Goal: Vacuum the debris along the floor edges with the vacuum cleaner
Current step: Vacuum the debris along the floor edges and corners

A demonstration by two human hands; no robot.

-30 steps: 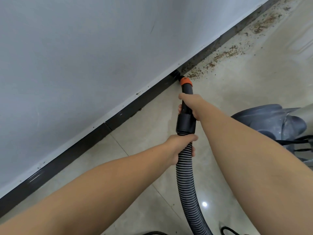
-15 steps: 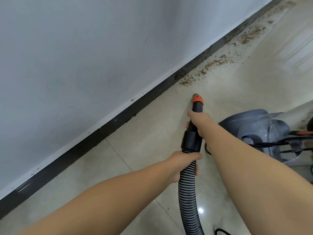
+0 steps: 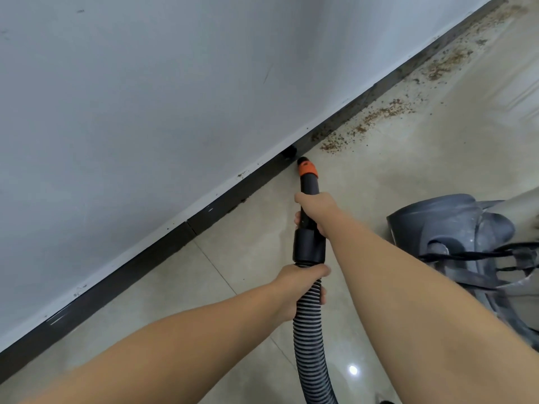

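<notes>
Now, with right hand [image 3: 316, 211] gripping the nozzle [image 3: 308, 176] and left hand [image 3: 300, 287] gripping the hose [image 3: 309, 330], sweep low along the skirting [image 3: 204, 217] into the debris [image 3: 379, 115].

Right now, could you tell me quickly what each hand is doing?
Left hand: grips the ribbed hose just below the black cuff.
Right hand: grips the black nozzle tube behind its orange tip.

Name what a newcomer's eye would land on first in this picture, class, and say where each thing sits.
First, the two bare arms reaching in from below: the right hand grips the black nozzle with its orange collar, and the left hand grips the ribbed hose behind it. Next, the brown debris strewn along the dark skirting, up and right of the nozzle tip. A grey vacuum body sits at right.
</notes>
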